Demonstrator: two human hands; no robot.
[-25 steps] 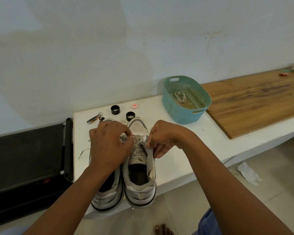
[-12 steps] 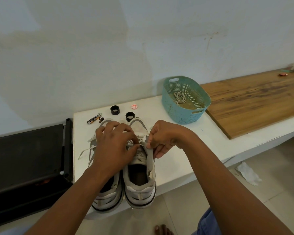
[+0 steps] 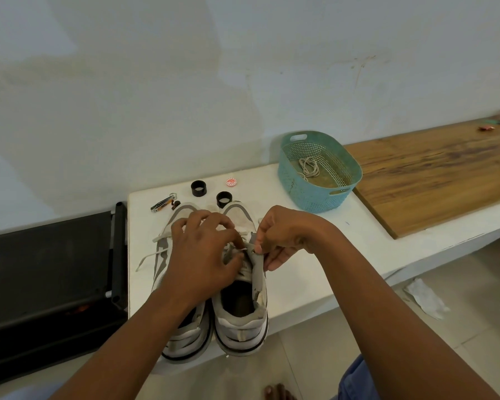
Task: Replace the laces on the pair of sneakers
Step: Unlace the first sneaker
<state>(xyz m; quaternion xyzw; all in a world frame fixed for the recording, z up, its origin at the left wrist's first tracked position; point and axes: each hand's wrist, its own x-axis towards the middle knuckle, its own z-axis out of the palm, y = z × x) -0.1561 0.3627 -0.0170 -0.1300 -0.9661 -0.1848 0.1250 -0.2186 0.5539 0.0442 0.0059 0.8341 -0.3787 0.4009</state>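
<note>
From my remote seat the picture is evenly bright, lit by soft, diffuse daylight with no hard glare anywhere. The wall (image 3: 243, 67) shows broad, faint patches of shade rather than sharp shadows. Under the sneakers (image 3: 214, 284) and the teal basket (image 3: 318, 194) I see only weak, short shadows on the white bench (image 3: 300, 269). The light seems to come from the right, though I can't be certain. Focus is decent at the centre; the left hand (image 3: 202, 255) and right hand (image 3: 286, 235) look slightly soft. The wide lens bends the bench edge and wooden board (image 3: 430, 174) toward the corners, and my forearms stretch large at the bottom
</note>
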